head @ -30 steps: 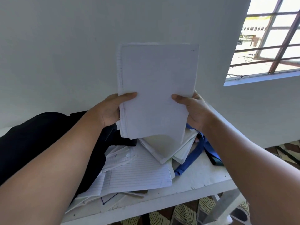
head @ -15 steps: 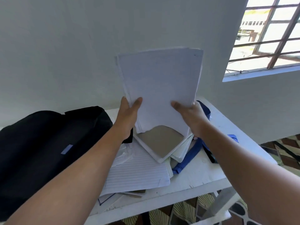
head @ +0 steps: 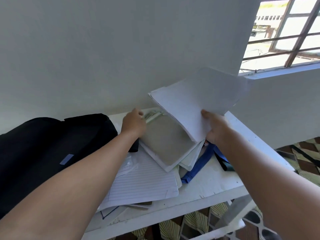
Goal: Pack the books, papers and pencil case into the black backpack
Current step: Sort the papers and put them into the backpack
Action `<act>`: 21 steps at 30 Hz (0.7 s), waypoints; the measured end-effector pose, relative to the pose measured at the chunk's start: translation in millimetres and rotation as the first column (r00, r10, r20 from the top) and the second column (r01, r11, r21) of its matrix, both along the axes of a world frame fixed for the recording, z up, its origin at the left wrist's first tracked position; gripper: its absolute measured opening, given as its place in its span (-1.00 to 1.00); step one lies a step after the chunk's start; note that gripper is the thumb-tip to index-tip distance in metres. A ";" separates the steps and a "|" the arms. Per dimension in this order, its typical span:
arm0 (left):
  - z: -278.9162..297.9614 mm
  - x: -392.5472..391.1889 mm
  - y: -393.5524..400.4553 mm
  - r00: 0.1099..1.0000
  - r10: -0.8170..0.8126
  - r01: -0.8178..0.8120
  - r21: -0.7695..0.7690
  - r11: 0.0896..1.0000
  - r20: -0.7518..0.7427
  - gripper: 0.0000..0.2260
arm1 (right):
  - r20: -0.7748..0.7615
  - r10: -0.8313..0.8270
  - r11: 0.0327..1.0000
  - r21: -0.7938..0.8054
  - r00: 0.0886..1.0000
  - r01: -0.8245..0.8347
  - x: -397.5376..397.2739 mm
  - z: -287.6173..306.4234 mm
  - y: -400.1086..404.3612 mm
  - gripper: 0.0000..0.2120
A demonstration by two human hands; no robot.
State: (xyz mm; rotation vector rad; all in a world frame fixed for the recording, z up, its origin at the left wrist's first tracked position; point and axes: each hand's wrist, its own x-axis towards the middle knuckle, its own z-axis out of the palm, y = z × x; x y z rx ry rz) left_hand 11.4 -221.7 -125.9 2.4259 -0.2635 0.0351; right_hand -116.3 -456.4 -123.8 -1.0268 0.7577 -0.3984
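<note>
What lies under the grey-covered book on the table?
Under the grey-covered book lie more books, a lined sheet and a blue strap. Anything deeper in the pile is covered. The left hand touches the book's far edge.

Matt paper sheets (head: 194,108); black cloth backpack (head: 52,144); painted table (head: 207,187).

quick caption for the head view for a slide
Right hand holds a sheaf of papers over the books; black backpack waits at left.

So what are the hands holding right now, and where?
The right hand grips the stack of papers at its lower right corner. The left hand rests on the books; any grip is hidden.
</note>
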 end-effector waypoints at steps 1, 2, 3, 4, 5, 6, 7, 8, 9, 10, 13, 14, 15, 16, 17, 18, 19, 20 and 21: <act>-3.4 2.2 -2.7 0.996 -0.053 0.066 0.203 0.977 -0.065 -0.69 | 0.013 -0.009 0.999 0.037 1.000 0.008 -1.1 -2.9 -0.5 -0.50; -5.3 3.7 -5.5 0.987 -0.088 0.130 0.353 0.926 -0.133 -0.64 | 0.021 -0.016 0.998 0.063 1.000 0.015 -0.2 -6.9 -1.5 -0.50; -5.7 4.1 -8.1 0.978 -0.101 0.171 0.435 0.884 -0.180 -0.61 | 0.025 -0.009 0.997 0.083 1.000 0.007 -1.8 -8.3 -0.2 -0.50; -6.7 6.4 -10.2 0.974 -0.106 0.191 0.463 0.866 -0.202 -0.60 | 0.030 0.007 0.995 0.100 1.000 -0.010 -3.2 -9.6 1.2 -0.49; -6.2 7.8 -11.7 0.973 -0.103 0.191 0.470 0.862 -0.207 -0.60 | 0.029 0.018 0.993 0.120 0.999 -0.021 -4.6 -12.2 1.5 -0.49; -6.3 10.5 -11.8 0.976 -0.096 0.180 0.474 0.862 -0.197 -0.57 | 0.038 0.034 0.990 0.138 0.999 -0.039 -6.6 -13.7 2.1 -0.51; -4.6 12.1 -11.8 0.980 -0.084 0.163 0.485 0.859 -0.180 -0.53 | 0.058 0.055 0.987 0.148 0.997 -0.063 -7.8 -15.4 2.1 -0.54; -1.8 12.5 -11.4 0.983 -0.073 0.151 0.500 0.853 -0.171 -0.47 | 0.078 0.073 0.984 0.159 0.994 -0.085 -8.4 -17.2 2.1 -0.59; 3.0 11.9 -10.0 0.982 -0.064 0.147 0.509 0.848 -0.179 -0.41 | 0.091 0.097 0.981 0.162 0.991 -0.111 -8.8 -18.0 3.5 -0.66; 8.5 12.0 -7.9 0.979 -0.062 0.155 0.513 0.844 -0.193 -0.39 | 0.092 0.106 0.979 0.164 0.990 -0.121 -8.8 -17.7 5.5 -0.73; 27.6 13.4 8.1 0.967 -0.089 0.207 0.536 0.818 -0.238 -0.46 | 0.094 0.108 0.979 0.165 0.990 -0.123 -6.2 -16.0 10.3 -0.78; 35.1 13.6 16.4 0.963 -0.090 0.223 0.559 0.798 -0.255 -0.46 | 0.097 0.112 0.977 0.173 0.989 -0.128 -5.3 -15.4 11.9 -0.74; 42.8 12.8 24.8 0.957 -0.089 0.242 0.591 0.769 -0.276 -0.44 | 0.097 0.107 0.976 0.180 0.990 -0.123 -4.2 -15.3 12.4 -0.69; 49.3 10.8 32.9 0.952 -0.077 0.255 0.632 0.732 -0.295 -0.40 | 0.103 0.102 0.976 0.183 0.989 -0.119 -3.2 -15.4 13.2 -0.67; 53.2 8.2 38.8 0.951 -0.060 0.260 0.678 0.687 -0.304 -0.35 | 0.106 0.100 0.976 0.183 0.989 -0.119 -2.4 -16.2 12.8 -0.66; 56.4 3.3 44.0 0.955 -0.048 0.255 0.732 0.632 -0.292 -0.30 | 0.108 0.099 0.974 0.191 0.989 -0.119 -1.7 -15.7 14.8 -0.67; 55.9 -1.9 44.3 0.967 -0.062 0.238 0.781 0.578 -0.248 -0.26 | 0.107 0.091 0.974 0.196 0.990 -0.111 -1.5 -15.5 14.9 -0.69; 54.2 -8.2 43.7 0.979 -0.100 0.204 0.816 0.541 -0.178 -0.25 | 0.108 0.084 0.974 0.199 0.991 -0.104 0.0 -15.9 15.7 -0.70; 51.1 -16.3 40.3 0.980 -0.158 0.185 0.821 0.539 -0.117 -0.29 | 0.114 0.084 0.975 0.197 0.990 -0.105 1.1 -16.4 17.3 -0.70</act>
